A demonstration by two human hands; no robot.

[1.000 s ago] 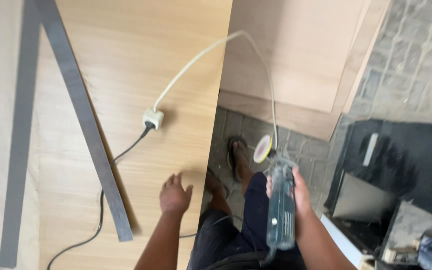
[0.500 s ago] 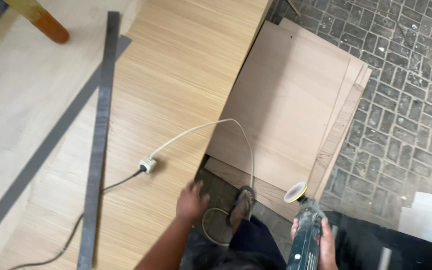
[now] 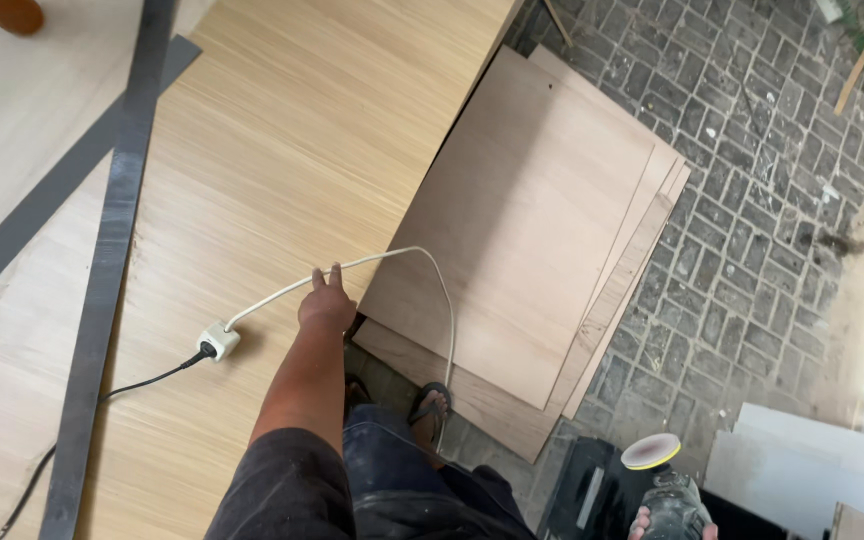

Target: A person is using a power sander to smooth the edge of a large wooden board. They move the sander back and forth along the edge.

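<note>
The left hand [image 3: 327,305] lies at the near edge of the light wood-grain panel [image 3: 282,170], fingers stretched forward and touching the white power cord [image 3: 392,257]; whether they pinch the cord or only rest on it cannot be told from this view. The cord runs from a white socket block [image 3: 217,340] on the panel, passes under the fingertips, arcs over the panel's edge and drops toward the person's sandalled foot [image 3: 432,405]. A black cable [image 3: 142,380] plugs into the socket block and trails off to the lower left across the panel. At the bottom edge of the view, the right hand [image 3: 672,520] is wrapped around the body of a handheld power polisher [image 3: 667,490], only partly visible, whose round yellow-rimmed pad [image 3: 650,451] faces up. Just left of that tool lies a dark flat case [image 3: 587,490] on the ground. Beyond the left hand, a stack of pale plywood sheets [image 3: 532,220] rests on the grey brick paving [image 3: 752,200], fanned out slightly at the right edge. On the panel's left side a long dark metal strip [image 3: 112,250] lies lengthwise, crossing a second grey strip [image 3: 47,195] that runs diagonally. White boards [image 3: 812,470] sit at the lower right.
</note>
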